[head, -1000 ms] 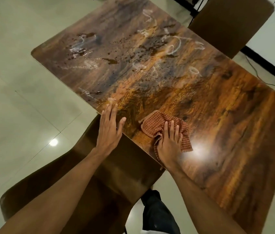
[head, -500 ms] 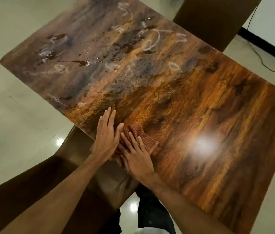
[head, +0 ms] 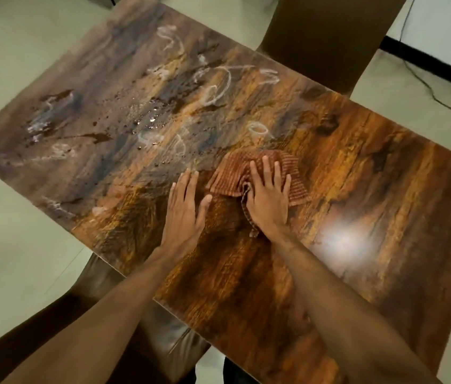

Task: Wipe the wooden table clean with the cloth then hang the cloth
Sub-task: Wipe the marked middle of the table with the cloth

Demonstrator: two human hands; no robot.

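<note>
A red checked cloth [head: 291,173] lies crumpled near the middle of the wooden table [head: 385,189]. My right hand [head: 270,198] presses flat on the cloth with straight, spread fingers. My left hand [head: 185,209] rests flat on the bare wood just left of the cloth, fingers straight, holding nothing. White chalky scribbles [head: 218,81] and dark wet spatters [head: 146,117] cover the far left half of the tabletop. The near right half looks glossy, with a bright light reflection [head: 343,239].
A brown chair [head: 329,37] stands at the table's far side. Another brown chair [head: 124,314] sits below the near edge under my arms. A black cable [head: 424,81] runs over the pale tiled floor at the right.
My right hand has pushed the cloth away from the near edge toward the table's middle. My left hand has shifted further onto the tabletop beside it.
</note>
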